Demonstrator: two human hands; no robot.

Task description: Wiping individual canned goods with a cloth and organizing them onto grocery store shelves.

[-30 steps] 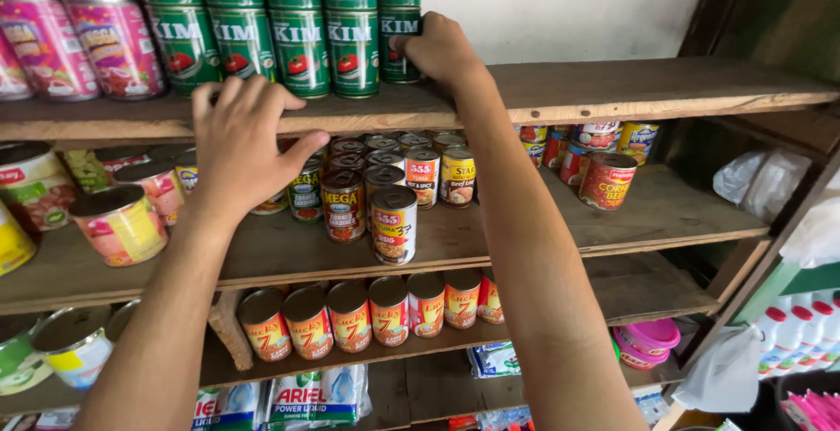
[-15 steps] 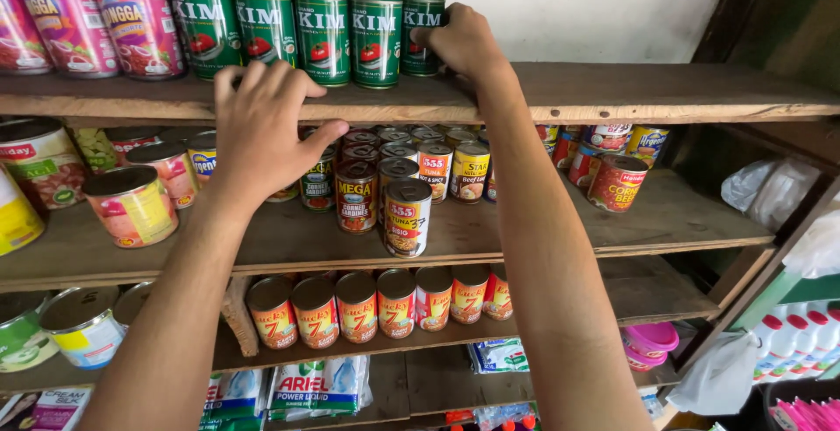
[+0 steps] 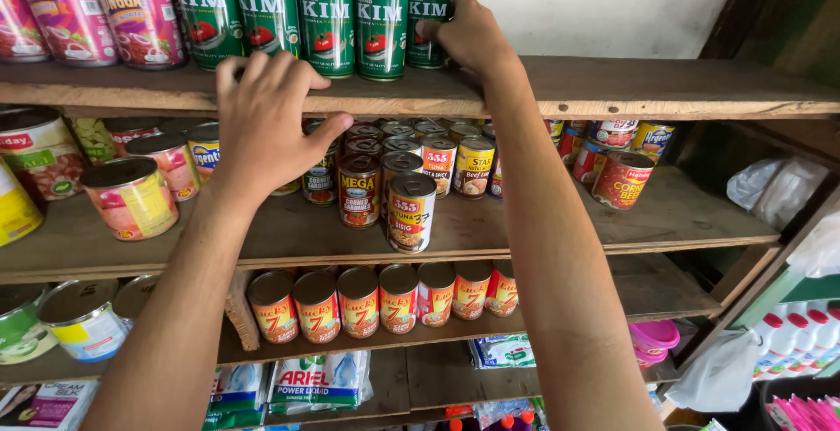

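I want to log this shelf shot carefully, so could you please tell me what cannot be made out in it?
- Head view: the end green can is partly covered by the right hand; the grip is unclear.
- The left hand hides the shelf edge and the cans behind it.
- The top frame edge cuts off the green cans' tops.
- The rear middle-shelf tins sit in shadow.

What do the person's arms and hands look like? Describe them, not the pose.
Both forearms are bare up to the frame's edge: no sleeves show. The left hand and right hand wear no gloves, and no rings, watch or bracelets are visible. Fingernails look short and plain.
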